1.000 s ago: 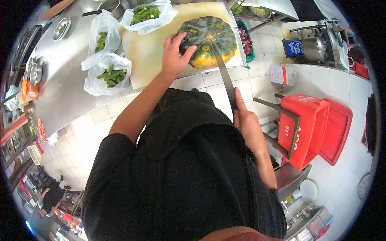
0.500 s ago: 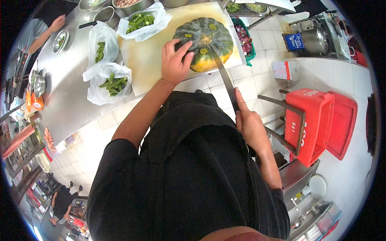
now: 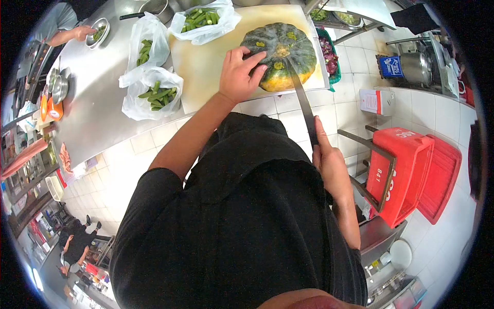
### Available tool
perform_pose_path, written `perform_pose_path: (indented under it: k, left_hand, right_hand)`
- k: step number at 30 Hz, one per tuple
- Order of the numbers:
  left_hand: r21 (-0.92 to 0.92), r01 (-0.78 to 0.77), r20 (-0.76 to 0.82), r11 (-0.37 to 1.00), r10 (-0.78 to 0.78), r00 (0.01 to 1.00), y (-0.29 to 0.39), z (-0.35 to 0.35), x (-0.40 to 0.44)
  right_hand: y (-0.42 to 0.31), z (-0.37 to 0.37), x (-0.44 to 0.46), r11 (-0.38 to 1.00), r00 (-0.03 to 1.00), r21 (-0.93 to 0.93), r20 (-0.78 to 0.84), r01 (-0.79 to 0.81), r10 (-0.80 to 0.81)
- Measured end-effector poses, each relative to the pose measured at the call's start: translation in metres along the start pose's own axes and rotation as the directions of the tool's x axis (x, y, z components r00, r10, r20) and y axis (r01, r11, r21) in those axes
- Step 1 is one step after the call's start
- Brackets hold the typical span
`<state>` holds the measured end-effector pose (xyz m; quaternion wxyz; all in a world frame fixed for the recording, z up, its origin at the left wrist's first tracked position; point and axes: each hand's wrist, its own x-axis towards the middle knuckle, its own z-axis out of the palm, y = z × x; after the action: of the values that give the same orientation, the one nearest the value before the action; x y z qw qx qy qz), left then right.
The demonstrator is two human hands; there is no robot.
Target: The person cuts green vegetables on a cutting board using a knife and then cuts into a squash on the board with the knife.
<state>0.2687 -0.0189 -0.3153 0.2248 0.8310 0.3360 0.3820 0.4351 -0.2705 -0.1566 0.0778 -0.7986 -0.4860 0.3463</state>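
Note:
A large green and yellow pumpkin (image 3: 296, 49) sits on a pale cutting board (image 3: 198, 77) at the table edge. My left hand (image 3: 241, 76) rests on the pumpkin's left side, fingers spread. My right hand (image 3: 332, 167) is closed around the handle of a long knife (image 3: 304, 103). Its blade points up and away, the tip end at the pumpkin's top close to the stem; how deep it sits is hard to see. Left of the board lie white plastic bags (image 3: 128, 105) holding cut green vegetable pieces (image 3: 157, 96).
A co-worker's hand (image 3: 81, 33) is at a small metal bowl (image 3: 93, 43) on the steel table (image 3: 98, 123). Right of the board, a green basket (image 3: 337, 77) holds purplish-red pieces. A red bin (image 3: 399, 165) stands at the right. Another person (image 3: 80, 242) is at lower left.
The view has shifted, so the table and pumpkin appear further right. Both my hands keep their holds. The co-worker's hand, earlier apart from the metal bowl, now reaches it, and the bowl has moved.

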Motion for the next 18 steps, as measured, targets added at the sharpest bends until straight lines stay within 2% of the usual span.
perform_pose_path:
  k: [1,4,13,18]
  left_hand:
    - [-0.018,0.024,0.042,1.000,-0.024,0.999,0.000,-0.003,0.001]
    - [-0.029,-0.031,0.093,0.999,0.034,0.995,-0.010,-0.007,0.006]
    - [-0.094,0.102,0.283,0.990,-0.072,0.956,-0.009,-0.023,0.014]
    - [-0.081,-0.019,0.192,0.997,0.035,0.981,-0.024,-0.018,0.017]
  right_hand:
    - [0.000,0.000,0.000,1.000,1.000,-0.007,-0.004,0.002,-0.002]
    - [0.002,0.000,0.002,1.000,1.000,-0.026,-0.023,0.015,-0.016]
    - [0.002,0.002,0.000,1.000,0.999,-0.003,-0.036,0.029,-0.029]
    - [0.005,0.004,0.001,1.000,0.998,-0.007,-0.055,0.022,-0.022]
